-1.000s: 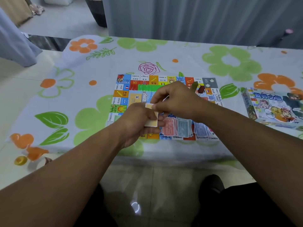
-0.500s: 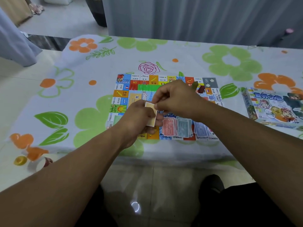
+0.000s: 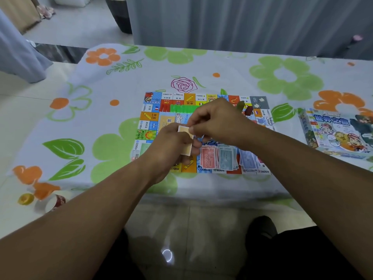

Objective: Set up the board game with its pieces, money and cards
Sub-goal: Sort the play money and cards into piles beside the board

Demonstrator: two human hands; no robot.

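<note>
White flowered tablecloth [image 3: 222, 63] bears the game board [image 3: 150, 118]; grey curtain [image 3: 242, 21] behind.

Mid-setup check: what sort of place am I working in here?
Probably a room in a home: a flower-print cloth is spread as the play surface, grey curtains hang behind it, and a pale tiled floor lies alongside.

board [image 3: 153, 118] mid-table | money [image 3: 226, 158] on it (near edge) | box [image 3: 339, 134] right
</note>
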